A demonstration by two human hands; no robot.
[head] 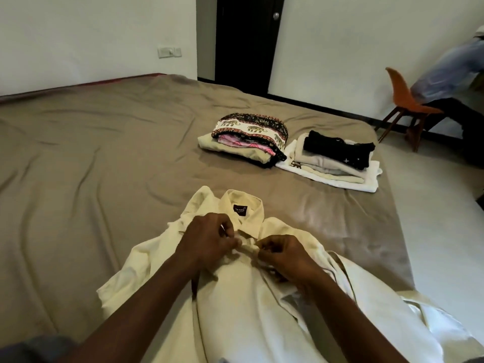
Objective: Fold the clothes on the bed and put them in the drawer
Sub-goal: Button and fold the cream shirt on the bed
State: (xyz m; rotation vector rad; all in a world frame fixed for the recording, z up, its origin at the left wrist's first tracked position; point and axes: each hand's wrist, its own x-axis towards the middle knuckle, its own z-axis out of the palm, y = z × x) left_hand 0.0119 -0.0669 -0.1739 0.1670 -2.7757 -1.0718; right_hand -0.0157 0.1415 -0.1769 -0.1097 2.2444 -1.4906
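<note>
A pale yellow collared shirt (235, 297) lies spread front-up on the near part of the bed (91, 153), its collar with a dark label pointing away from me. My left hand (207, 238) pinches the shirt's front edge just below the collar. My right hand (284, 255) pinches the opposite front edge, and the two hands almost meet at the top of the placket. Two stacks of folded clothes sit farther back: one topped by an elephant-print garment (251, 129), one topped by a black garment (340, 150) over white and beige pieces.
The bed's brown sheet is wrinkled and bare on the left. A dark door (248, 40) stands behind the bed. At the right, a person sits on an orange chair (408, 103) on the light floor. No drawer is in view.
</note>
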